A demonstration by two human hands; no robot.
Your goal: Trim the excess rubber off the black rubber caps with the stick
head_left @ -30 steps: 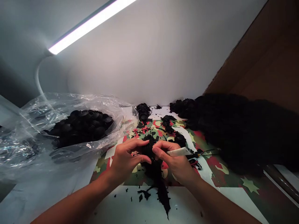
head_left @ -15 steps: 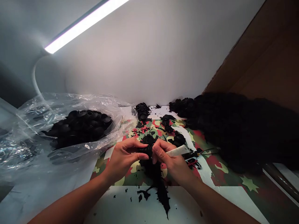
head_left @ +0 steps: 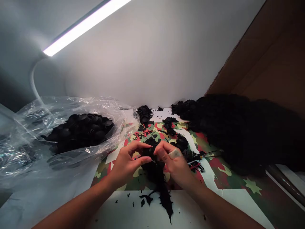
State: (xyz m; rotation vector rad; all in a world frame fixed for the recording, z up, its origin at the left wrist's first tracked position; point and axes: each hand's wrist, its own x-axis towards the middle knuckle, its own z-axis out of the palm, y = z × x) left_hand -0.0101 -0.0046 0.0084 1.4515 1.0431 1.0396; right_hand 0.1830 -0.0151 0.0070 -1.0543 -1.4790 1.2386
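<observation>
My left hand (head_left: 127, 162) curls its thumb and index finger around a small black rubber cap (head_left: 147, 153), which blends into the dark scraps behind it. Close beside it, my right hand (head_left: 172, 160) is closed around a white-handled tool (head_left: 175, 153). Only the end of that handle shows; the tool's tip is hidden by the fingers. Beneath both hands a heap of black rubber scraps (head_left: 156, 175) trails toward me.
On the left, a clear plastic bag (head_left: 121, 119) lies around many round black caps (head_left: 83, 130). A large dark pile (head_left: 233, 130) fills the right, before a cardboard panel (head_left: 267, 57). Red-handled scissors (head_left: 195, 163) lie on the patterned sheet (head_left: 133, 184). A bar lamp (head_left: 88, 27) hangs upper left.
The tool's white handle, which pointed out to the right, now looks much shorter as my right hand has turned. My left fingers stay near the same spot, and the view has shifted slightly.
</observation>
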